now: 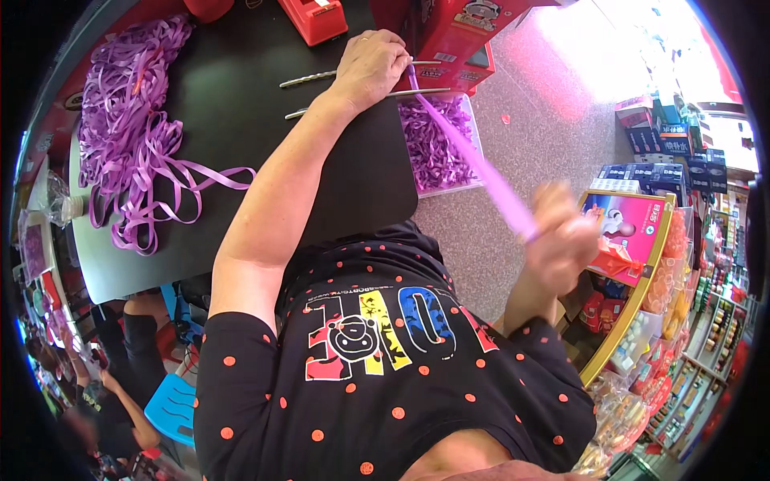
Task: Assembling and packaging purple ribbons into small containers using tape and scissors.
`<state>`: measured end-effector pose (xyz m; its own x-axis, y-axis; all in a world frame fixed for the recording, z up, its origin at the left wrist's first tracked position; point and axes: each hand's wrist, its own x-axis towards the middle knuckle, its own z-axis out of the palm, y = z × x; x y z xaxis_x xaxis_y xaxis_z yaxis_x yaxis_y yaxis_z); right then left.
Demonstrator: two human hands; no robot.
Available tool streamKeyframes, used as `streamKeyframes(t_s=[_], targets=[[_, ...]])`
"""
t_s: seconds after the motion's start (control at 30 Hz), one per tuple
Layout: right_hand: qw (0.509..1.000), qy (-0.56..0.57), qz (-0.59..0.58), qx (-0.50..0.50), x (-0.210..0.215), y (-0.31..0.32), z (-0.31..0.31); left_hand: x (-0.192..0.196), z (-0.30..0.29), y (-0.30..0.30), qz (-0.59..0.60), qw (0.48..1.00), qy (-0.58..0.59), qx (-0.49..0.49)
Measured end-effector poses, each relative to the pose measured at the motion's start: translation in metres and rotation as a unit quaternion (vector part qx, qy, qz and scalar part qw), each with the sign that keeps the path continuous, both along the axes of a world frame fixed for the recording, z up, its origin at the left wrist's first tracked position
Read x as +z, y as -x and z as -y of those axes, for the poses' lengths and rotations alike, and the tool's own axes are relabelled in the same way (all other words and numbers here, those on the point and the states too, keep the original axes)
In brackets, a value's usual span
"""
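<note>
My left hand rests at the far edge of the black table. It is closed on one end of a purple ribbon strand, beside two metal rods that stick out over the table edge. The strand runs taut down to the right into my right hand. That hand is blurred and closed around the strand, held off the table above the floor. Under the strand, a clear box holds cut purple ribbon pieces.
A big heap of loose purple ribbon covers the table's left side. A red tape dispenser and red cartons stand at the far edge. Shelves of packaged goods fill the right. A blue stool and another person are at lower left.
</note>
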<state>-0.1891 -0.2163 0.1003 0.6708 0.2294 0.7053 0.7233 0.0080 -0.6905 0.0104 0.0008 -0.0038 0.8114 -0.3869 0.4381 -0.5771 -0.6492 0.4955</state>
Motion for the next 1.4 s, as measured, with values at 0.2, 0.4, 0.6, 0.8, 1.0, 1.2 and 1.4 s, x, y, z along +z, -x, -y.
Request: streamKeyframes(t_s=[0.2, 0.4, 0.6, 0.8, 1.0, 1.2, 1.4], targets=[[0.951, -0.223, -0.193, 0.095, 0.068, -0.162, -0.05, 0.001, 0.001, -0.001, -0.016, 1.0, 0.021, -0.009], [0.863, -0.234, -0.362, 0.266, -0.013, -0.313, -0.065, 0.005, -0.002, 0.004, -0.018, 0.999, 0.03, -0.031], [0.852, -0.203, -0.479, 0.055, -0.106, -0.336, -0.077, 0.006, 0.004, 0.005, -0.025, 0.998, 0.049, 0.007], [0.832, -0.158, -0.53, 0.046, -0.182, -0.309, -0.076, 0.009, 0.004, 0.009, -0.014, 0.992, 0.112, 0.049], [0.921, -0.044, -0.386, -0.04, -0.281, -0.191, -0.049, 0.006, 0.004, 0.011, -0.01, 0.997, 0.073, 0.018], [0.9, -0.039, -0.417, -0.121, -0.233, -0.049, -0.026, 0.004, 0.0, 0.01, -0.006, 0.998, 0.066, 0.013], [0.918, 0.042, -0.335, -0.208, -0.176, 0.006, -0.02, 0.002, 0.002, 0.003, -0.01, 0.998, 0.06, 0.001]])
